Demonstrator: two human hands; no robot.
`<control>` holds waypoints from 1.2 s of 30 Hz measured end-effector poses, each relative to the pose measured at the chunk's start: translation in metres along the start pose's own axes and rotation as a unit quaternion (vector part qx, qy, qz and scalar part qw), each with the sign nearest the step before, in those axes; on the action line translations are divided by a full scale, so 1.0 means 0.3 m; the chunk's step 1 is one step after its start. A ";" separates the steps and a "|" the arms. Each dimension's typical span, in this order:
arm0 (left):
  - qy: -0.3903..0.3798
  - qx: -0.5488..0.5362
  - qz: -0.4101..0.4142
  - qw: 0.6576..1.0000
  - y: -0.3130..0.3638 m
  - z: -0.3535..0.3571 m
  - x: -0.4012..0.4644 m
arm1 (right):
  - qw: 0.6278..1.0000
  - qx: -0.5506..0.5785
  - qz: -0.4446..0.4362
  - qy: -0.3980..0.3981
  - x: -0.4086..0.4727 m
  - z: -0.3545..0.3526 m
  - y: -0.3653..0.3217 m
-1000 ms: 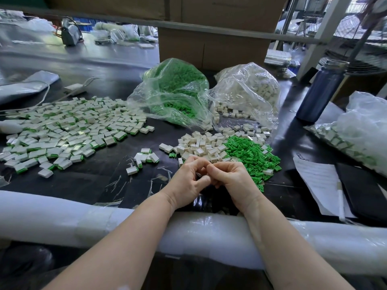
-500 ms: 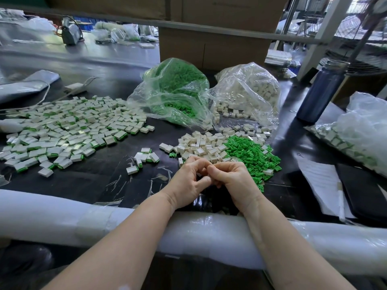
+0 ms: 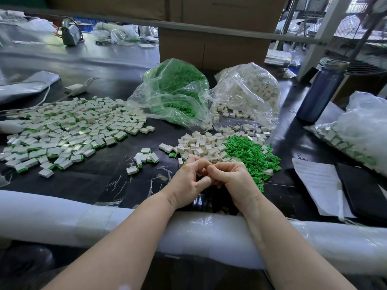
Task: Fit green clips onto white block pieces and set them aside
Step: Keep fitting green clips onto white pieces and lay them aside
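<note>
White block piece (image 3: 199, 174) pinched between both hands; paper sheet (image 3: 318, 183) writing illegible

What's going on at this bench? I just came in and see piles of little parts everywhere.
A person is putting small parts together by hand. The left hand and right hand are pressed together near the table edge, fingers curled around something too hidden to make out. Just beyond them lie loose white blocks and green clips, with a bag of clips and a bag of blocks behind. A large spread of finished pieces covers the table on the left.
</note>
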State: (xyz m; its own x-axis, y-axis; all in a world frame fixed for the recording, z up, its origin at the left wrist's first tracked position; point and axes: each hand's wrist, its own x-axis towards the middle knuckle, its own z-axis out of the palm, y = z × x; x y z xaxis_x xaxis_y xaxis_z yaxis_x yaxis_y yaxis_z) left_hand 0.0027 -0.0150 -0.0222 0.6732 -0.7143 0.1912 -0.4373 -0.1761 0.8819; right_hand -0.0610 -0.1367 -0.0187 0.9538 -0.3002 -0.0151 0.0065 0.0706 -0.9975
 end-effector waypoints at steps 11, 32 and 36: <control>0.003 -0.018 -0.004 1.000 0.001 0.000 0.001 | 1.000 -0.013 -0.015 0.011 0.002 0.003 0.001; 0.124 -0.157 -0.036 0.979 -0.022 -0.007 0.008 | 0.999 -0.025 -0.022 0.021 0.003 0.001 0.001; 0.116 -0.157 -0.027 0.980 -0.016 -0.005 0.008 | 0.998 -0.019 -0.042 0.030 0.000 0.004 -0.001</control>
State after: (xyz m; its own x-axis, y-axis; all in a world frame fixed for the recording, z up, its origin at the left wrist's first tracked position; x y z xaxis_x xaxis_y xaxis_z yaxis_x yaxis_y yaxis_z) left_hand 0.0074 -0.0148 -0.0252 0.8237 -0.5304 0.2006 -0.2162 0.0333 0.9758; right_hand -0.0607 -0.1357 -0.0182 0.9304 -0.3605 0.0659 0.0735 0.0074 -0.9973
